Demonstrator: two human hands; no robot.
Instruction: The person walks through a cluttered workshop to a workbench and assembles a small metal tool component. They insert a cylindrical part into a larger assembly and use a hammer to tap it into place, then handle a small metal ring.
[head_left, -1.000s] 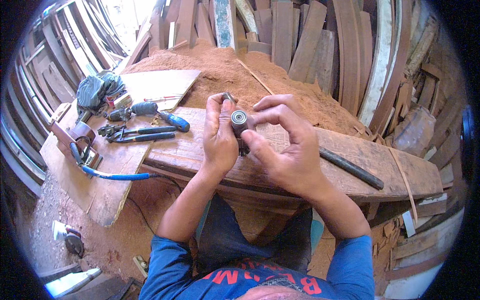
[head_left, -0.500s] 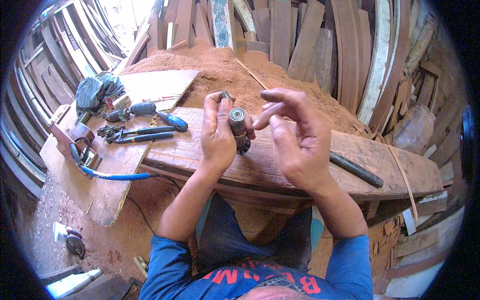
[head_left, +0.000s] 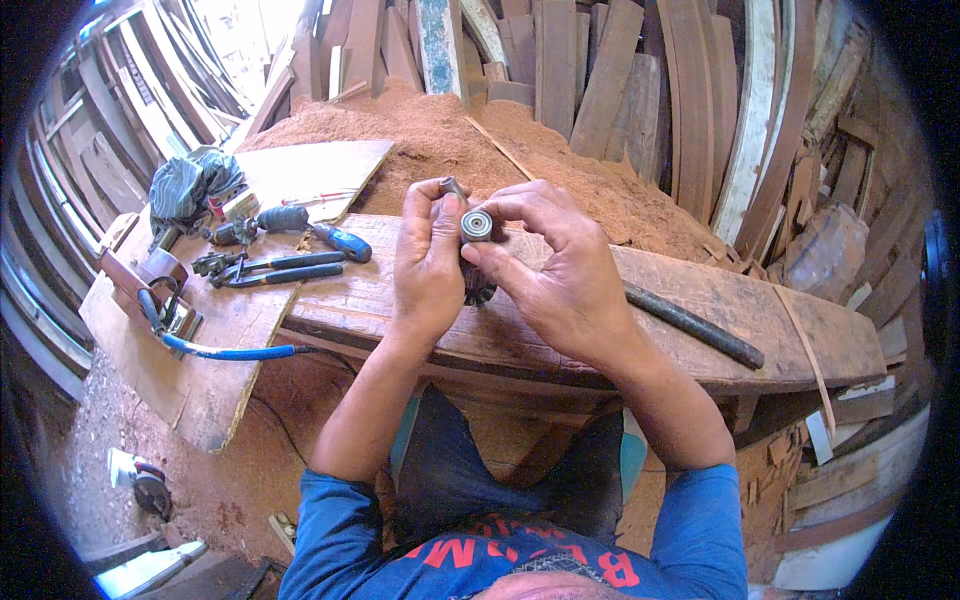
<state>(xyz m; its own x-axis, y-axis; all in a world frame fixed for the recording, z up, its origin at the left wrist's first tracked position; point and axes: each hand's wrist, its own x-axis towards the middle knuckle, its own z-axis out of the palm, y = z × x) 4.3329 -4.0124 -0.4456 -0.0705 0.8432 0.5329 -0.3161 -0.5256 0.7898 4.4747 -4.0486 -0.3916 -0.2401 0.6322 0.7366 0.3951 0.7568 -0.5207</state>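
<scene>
Metal round bearing point(head_left: 476, 225) pinched between left hand point(head_left: 427, 268) and right hand point(head_left: 556, 270), above rough wooden plank point(head_left: 800, 320).

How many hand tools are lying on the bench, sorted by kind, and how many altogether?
Blue-handled screwdriver: 1
Blue-handled pliers: 1
Long dark metal bar: 1
Total: 3
Not counted: the small round bearing-like part pinched by the left hand and the right hand, and the blue hose.
</scene>
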